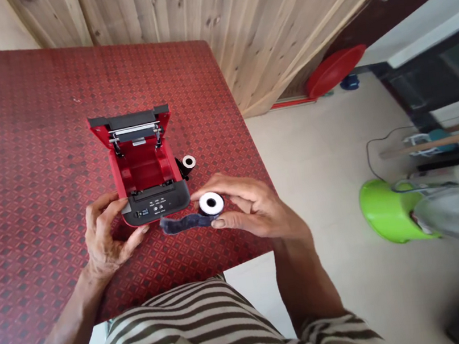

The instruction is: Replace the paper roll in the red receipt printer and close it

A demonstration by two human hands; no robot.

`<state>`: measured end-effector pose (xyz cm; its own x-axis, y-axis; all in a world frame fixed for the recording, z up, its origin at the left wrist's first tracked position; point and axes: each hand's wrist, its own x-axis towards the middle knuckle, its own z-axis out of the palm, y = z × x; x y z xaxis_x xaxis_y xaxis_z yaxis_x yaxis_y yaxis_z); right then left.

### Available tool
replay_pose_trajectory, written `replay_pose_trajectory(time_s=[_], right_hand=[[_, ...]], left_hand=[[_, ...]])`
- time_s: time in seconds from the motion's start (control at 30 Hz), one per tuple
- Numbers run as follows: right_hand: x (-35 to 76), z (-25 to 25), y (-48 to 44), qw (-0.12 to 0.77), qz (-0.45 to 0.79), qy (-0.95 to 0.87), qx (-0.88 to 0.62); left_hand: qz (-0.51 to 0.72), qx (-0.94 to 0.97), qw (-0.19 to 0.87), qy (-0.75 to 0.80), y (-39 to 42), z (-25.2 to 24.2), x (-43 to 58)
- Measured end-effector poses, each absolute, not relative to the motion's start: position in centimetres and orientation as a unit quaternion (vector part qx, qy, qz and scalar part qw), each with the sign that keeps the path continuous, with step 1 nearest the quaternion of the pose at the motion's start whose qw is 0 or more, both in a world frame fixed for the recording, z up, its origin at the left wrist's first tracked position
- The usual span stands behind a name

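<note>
- Table (33,184), red patterned cover: fills left and centre of frame; far edge at the top meets wooden wall (170,8), right edge slants down toward frame centre, near edge by the person's striped shirt (183,322).
- Floor (307,143), pale: wide stretch right of table, reaching toward green tub (384,212) at right of frame.
- Device (146,167), red and black: just left of frame centre, lid (132,130) tipped up, red compartment visible. Broad table surface to its left and above; narrower strip between it and the right table edge.
- Right hand (247,204): right of frame centre, wrist over the table's right edge, pinching the roll between thumb and fingers.
- Left hand (109,230): fingers and thumb spread around device's near left corner, index on the corner; can't tell if it squeezes.
- Roll (205,204), white ring end: in right hand, just beside device's near right corner; dark strip (185,223) trails left along device's front edge.
- Second roll (185,163), smaller-looking, white end: beside device's right side.
</note>
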<state>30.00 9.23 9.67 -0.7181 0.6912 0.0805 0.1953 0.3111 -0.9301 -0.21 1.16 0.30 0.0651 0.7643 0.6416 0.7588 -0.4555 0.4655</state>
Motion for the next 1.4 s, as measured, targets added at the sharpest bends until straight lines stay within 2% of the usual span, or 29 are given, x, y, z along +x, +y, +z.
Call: replay_pose_trajectory(time_s=[0.1,0.2,0.3,0.37,0.67,1.03,1.27,1.4], right_hand=[[27.0,12.8,11.2,0.193,0.346,-0.872,-0.288],[22.6,13.2,12.7,0.09,0.193,-0.924,-0.318],[19.2,12.3,13.5,-0.011,0.112,-0.939,-0.324],[17.9,11.7,13.8,-0.044,0.091,-0.939,-0.328],[16.5,10.2,15.3,-0.095,0.1,-0.933,-0.333],[16.6,9.7,15.3,-0.068,0.125,-0.934,-0.329],[20.8,10.9,14.9,0.032,0.292,-0.932,-0.215],[21.5,9.9,14.6,0.068,0.33,-0.918,-0.208]], left_hand=[[0.432,0.733,0.0,0.525,1.1,0.2,-0.2],[0.429,0.734,-0.001,0.526,1.0,0.0,-0.2],[0.433,0.731,0.0,0.527,0.9,-0.2,-0.1],[0.429,0.727,0.008,0.536,0.7,-0.5,-0.1],[0.424,0.727,0.018,0.54,0.4,-0.8,-0.1],[0.42,0.725,0.011,0.545,0.6,-0.6,-0.1],[0.421,0.728,0.022,0.541,0.5,0.5,-0.2],[0.401,0.744,0.033,0.534,0.4,2.4,-0.8]])
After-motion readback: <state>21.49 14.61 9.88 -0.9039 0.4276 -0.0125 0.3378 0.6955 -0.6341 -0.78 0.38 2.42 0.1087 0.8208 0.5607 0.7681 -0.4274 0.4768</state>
